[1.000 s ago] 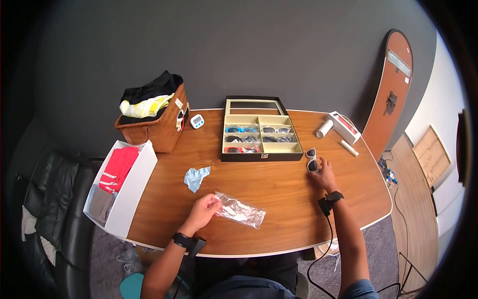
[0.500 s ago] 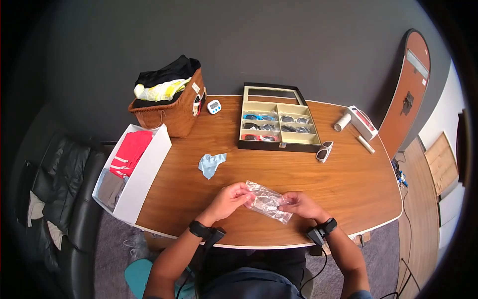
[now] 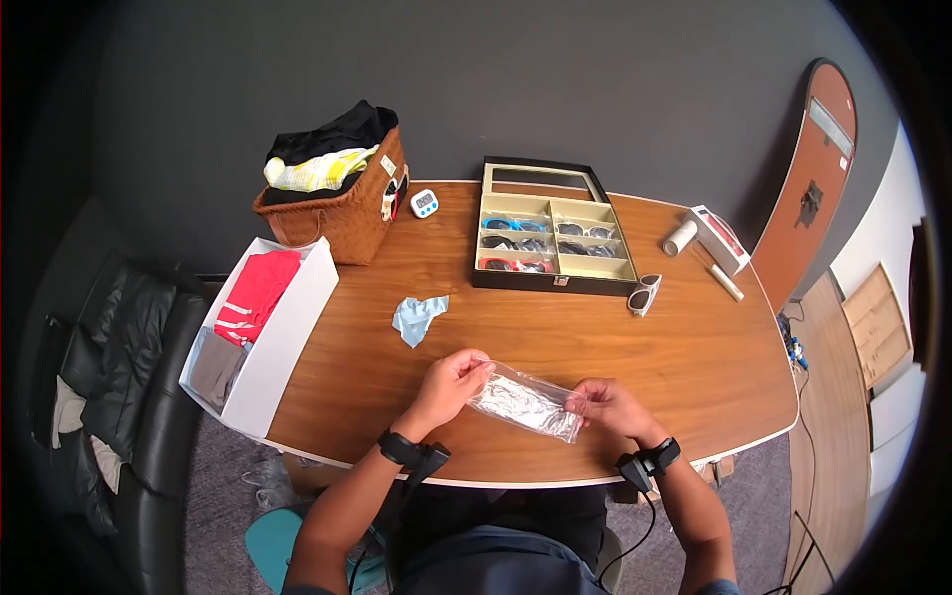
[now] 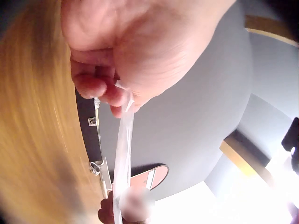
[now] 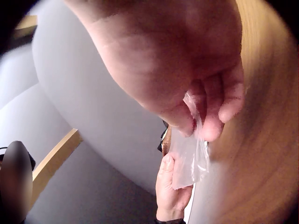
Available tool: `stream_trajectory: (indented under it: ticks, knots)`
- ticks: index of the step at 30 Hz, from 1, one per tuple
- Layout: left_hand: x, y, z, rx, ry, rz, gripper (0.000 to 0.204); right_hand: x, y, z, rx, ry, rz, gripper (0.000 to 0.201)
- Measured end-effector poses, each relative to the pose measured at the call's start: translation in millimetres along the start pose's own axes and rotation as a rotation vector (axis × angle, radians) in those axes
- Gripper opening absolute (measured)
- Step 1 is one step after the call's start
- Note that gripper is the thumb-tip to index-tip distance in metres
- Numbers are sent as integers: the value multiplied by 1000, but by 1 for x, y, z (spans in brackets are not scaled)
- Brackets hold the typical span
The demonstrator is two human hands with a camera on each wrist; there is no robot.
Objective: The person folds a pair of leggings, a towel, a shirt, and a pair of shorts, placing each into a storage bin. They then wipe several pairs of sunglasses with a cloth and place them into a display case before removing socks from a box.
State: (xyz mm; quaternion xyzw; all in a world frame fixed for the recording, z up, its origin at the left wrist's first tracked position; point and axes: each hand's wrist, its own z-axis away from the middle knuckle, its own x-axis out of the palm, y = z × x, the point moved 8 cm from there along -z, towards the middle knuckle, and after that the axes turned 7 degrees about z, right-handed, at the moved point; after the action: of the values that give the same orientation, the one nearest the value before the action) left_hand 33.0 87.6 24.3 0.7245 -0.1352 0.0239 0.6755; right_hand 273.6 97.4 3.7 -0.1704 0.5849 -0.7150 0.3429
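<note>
A clear plastic bag [image 3: 524,405] is stretched between both hands over the near part of the table. My left hand [image 3: 449,388] pinches its left end between thumb and fingers, and my right hand [image 3: 610,406] pinches the right end. In the left wrist view the bag [image 4: 124,149] looks thin and flat, seen edge-on. White-framed sunglasses [image 3: 645,296] lie on the table beyond the right hand, beside the front right corner of the display case [image 3: 555,285]. Several pairs of sunglasses, some in clear wrapping, sit in the case's compartments. Its front right compartment holds nothing.
A light blue cloth [image 3: 418,319] lies left of centre. A white box [image 3: 297,342] of folded clothes stands at the left edge, behind it a brown basket [image 3: 357,228] of clothes. A timer [image 3: 424,204] stands nearby; a white roll [image 3: 680,238] and small box [image 3: 722,241] are back right.
My right hand has left the white sunglasses, come back toward me and taken hold of the bag's right end. The bag is now held straighter between both hands. The sunglasses lie turned beside the case.
</note>
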Motion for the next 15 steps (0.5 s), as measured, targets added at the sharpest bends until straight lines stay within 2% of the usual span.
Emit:
stream_trajectory:
  ticks: [3,5,7,8,10,13,15]
  knots:
    - [-1,4,-1,89,42,-149,13,-1,-8,3,-16,76,-40,18]
    - [5,7,0,96,46,-133,13,-1,-11,4,-22,125,-91,20]
    - [8,14,1,103,49,-118,12,-5,-21,6,-138,206,27,22]
    - [8,18,1,97,56,-141,12,-5,-24,8,-138,206,27,22]
    - [5,18,0,91,64,-164,13,-9,-30,14,-149,269,-121,24]
    - [-7,15,-2,61,86,-170,17,-16,-35,20,-214,324,-86,26]
    - [-7,6,1,-103,107,119,19,-16,-37,22,-205,337,-64,23]
